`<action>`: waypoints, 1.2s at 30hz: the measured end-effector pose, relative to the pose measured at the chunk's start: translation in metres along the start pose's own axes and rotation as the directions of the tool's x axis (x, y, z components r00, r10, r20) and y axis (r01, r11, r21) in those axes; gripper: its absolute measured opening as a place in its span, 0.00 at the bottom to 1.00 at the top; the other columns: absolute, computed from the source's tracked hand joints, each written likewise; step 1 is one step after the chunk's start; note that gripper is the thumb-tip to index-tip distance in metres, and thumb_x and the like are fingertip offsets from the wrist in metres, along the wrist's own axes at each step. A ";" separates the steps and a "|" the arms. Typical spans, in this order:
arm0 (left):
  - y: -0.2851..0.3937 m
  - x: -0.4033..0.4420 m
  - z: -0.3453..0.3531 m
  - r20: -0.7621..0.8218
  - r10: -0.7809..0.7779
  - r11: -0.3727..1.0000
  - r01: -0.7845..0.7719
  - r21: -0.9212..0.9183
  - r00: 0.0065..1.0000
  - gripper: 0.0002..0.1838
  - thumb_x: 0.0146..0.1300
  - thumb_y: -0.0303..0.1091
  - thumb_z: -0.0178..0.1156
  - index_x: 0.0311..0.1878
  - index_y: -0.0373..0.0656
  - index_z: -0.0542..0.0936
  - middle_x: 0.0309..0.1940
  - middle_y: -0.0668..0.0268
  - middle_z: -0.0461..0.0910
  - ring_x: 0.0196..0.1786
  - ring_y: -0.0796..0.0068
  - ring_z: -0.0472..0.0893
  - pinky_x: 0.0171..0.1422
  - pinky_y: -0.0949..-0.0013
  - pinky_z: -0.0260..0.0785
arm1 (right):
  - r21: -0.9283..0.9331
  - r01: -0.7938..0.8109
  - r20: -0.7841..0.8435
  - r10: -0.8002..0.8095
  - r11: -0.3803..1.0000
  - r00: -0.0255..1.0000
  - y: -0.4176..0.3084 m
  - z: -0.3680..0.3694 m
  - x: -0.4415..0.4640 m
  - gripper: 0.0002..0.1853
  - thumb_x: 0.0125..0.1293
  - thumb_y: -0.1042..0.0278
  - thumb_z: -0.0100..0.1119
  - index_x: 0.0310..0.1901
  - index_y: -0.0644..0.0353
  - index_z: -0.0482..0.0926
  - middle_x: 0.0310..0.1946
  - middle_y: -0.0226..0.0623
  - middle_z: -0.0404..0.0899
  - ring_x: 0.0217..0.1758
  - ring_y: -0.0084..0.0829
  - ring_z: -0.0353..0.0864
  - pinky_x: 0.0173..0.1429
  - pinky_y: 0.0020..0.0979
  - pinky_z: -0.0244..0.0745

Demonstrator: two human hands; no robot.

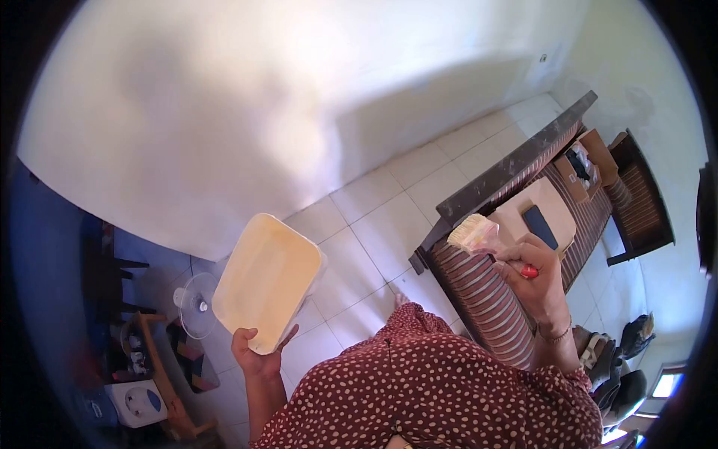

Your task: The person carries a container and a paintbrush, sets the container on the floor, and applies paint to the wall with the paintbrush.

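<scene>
Left fingers grip a cream rectangular plastic tray beyond them; right fingers wrap a pale-bristled, red-tipped brush, apparently leaving bristles free.

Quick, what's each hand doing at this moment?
Left hand: closed on the rim of a pale tray, thumb inside it.
Right hand: closed around the handle of a paintbrush.

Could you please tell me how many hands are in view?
2: the left hand grips the lower end of the pale tray, and the right hand holds the brush. No other hands show.
</scene>
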State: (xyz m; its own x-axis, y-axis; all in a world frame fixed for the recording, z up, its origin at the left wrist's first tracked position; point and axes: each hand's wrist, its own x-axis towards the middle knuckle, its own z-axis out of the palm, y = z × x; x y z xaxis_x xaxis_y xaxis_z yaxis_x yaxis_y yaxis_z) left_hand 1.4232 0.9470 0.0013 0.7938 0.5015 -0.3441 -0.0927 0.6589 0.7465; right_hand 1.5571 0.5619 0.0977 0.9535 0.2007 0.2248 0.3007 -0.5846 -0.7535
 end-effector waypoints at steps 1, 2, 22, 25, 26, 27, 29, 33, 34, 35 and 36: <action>0.001 0.007 0.004 0.017 -0.013 1.000 0.013 -0.003 1.000 0.39 0.44 0.39 0.50 0.64 0.39 0.61 0.57 0.52 0.70 0.54 0.45 0.74 0.46 0.38 0.73 | 0.008 0.006 -0.022 -0.006 1.000 1.000 0.002 0.001 0.009 0.06 0.51 0.77 0.65 0.33 0.64 0.81 0.29 0.37 0.75 0.33 0.31 0.76 0.39 0.28 0.69; 0.005 0.012 0.009 0.028 -0.023 1.000 0.023 -0.003 0.999 0.38 0.44 0.39 0.50 0.64 0.39 0.61 0.57 0.52 0.70 0.55 0.46 0.74 0.49 0.36 0.72 | 0.010 0.015 -0.023 -0.015 1.000 1.000 0.003 0.002 0.019 0.06 0.51 0.77 0.65 0.33 0.64 0.81 0.29 0.37 0.75 0.32 0.30 0.76 0.39 0.27 0.69; 0.020 0.099 -0.002 0.035 -0.018 1.000 0.017 0.021 0.999 0.39 0.44 0.40 0.51 0.64 0.39 0.60 0.56 0.52 0.70 0.54 0.48 0.75 0.48 0.43 0.74 | -0.006 0.118 -0.189 -0.117 0.993 0.975 0.041 0.131 0.123 0.06 0.53 0.74 0.64 0.33 0.63 0.79 0.28 0.42 0.76 0.30 0.39 0.76 0.37 0.32 0.71; 0.036 0.123 -0.003 0.104 -0.072 0.996 0.066 0.061 0.992 0.38 0.46 0.40 0.50 0.65 0.39 0.59 0.56 0.52 0.70 0.54 0.49 0.75 0.51 0.43 0.73 | 0.041 0.040 -0.246 -0.028 0.998 0.969 0.038 0.151 0.128 0.07 0.52 0.74 0.65 0.33 0.62 0.80 0.27 0.41 0.77 0.29 0.38 0.76 0.37 0.33 0.72; 0.043 0.130 0.004 0.129 -0.083 0.994 0.072 0.083 0.988 0.38 0.46 0.40 0.49 0.65 0.38 0.59 0.57 0.52 0.70 0.54 0.50 0.75 0.51 0.43 0.72 | 0.041 0.045 -0.264 -0.033 0.998 0.964 0.038 0.157 0.132 0.06 0.52 0.73 0.65 0.33 0.62 0.80 0.27 0.41 0.77 0.29 0.38 0.76 0.37 0.33 0.72; 0.049 0.138 0.011 0.150 -0.099 0.991 0.083 0.106 0.984 0.38 0.47 0.40 0.49 0.65 0.38 0.60 0.57 0.52 0.70 0.55 0.50 0.75 0.52 0.43 0.72 | 0.040 0.046 -0.280 -0.033 0.998 0.959 0.038 0.162 0.136 0.06 0.53 0.72 0.65 0.33 0.61 0.81 0.27 0.41 0.77 0.29 0.38 0.76 0.37 0.33 0.71; 0.062 0.151 0.019 0.173 -0.141 0.983 0.116 0.145 0.975 0.37 0.47 0.40 0.49 0.64 0.38 0.60 0.57 0.52 0.70 0.55 0.50 0.75 0.53 0.43 0.72 | 0.037 0.035 -0.297 -0.022 0.999 0.955 0.035 0.170 0.140 0.06 0.53 0.71 0.65 0.34 0.60 0.81 0.27 0.40 0.77 0.29 0.37 0.76 0.36 0.33 0.71; 0.071 0.157 0.014 0.201 -0.177 0.968 0.133 0.212 0.963 0.37 0.47 0.40 0.48 0.64 0.37 0.60 0.57 0.52 0.70 0.55 0.51 0.75 0.53 0.44 0.72 | 0.067 -0.042 -0.307 0.060 0.997 0.950 0.032 0.186 0.123 0.08 0.54 0.70 0.65 0.36 0.59 0.83 0.26 0.39 0.76 0.29 0.35 0.75 0.36 0.31 0.71; 0.076 0.163 0.011 0.218 -0.196 0.962 0.144 0.233 0.956 0.37 0.47 0.40 0.48 0.64 0.37 0.60 0.57 0.52 0.70 0.55 0.51 0.75 0.53 0.43 0.71 | 0.087 -0.084 -0.301 0.106 0.993 0.948 0.030 0.193 0.120 0.08 0.54 0.70 0.65 0.37 0.59 0.83 0.26 0.39 0.75 0.29 0.34 0.75 0.36 0.30 0.70; 0.077 0.171 0.009 0.233 -0.211 0.958 0.152 0.245 0.949 0.37 0.47 0.40 0.48 0.64 0.37 0.59 0.57 0.52 0.70 0.56 0.51 0.74 0.54 0.43 0.71 | 0.095 -0.101 -0.300 0.125 0.990 0.946 0.030 0.196 0.119 0.09 0.54 0.70 0.65 0.37 0.59 0.83 0.25 0.38 0.75 0.29 0.34 0.75 0.37 0.30 0.70; 0.077 0.177 0.006 0.247 -0.225 0.954 0.161 0.254 0.943 0.37 0.47 0.40 0.48 0.65 0.38 0.59 0.58 0.52 0.69 0.56 0.52 0.74 0.54 0.43 0.71 | 0.102 -0.117 -0.297 0.142 0.988 0.944 0.031 0.199 0.117 0.09 0.54 0.70 0.65 0.38 0.59 0.83 0.25 0.38 0.75 0.29 0.33 0.74 0.37 0.30 0.70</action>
State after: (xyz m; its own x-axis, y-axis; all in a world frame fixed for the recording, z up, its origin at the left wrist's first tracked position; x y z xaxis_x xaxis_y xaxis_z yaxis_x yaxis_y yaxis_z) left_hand 1.5600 1.0829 0.0018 0.9175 0.1864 -0.3513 0.1919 0.5663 0.8015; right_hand 1.6741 0.7233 -0.0222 0.9489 -0.1271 0.2888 0.1840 -0.5208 -0.8336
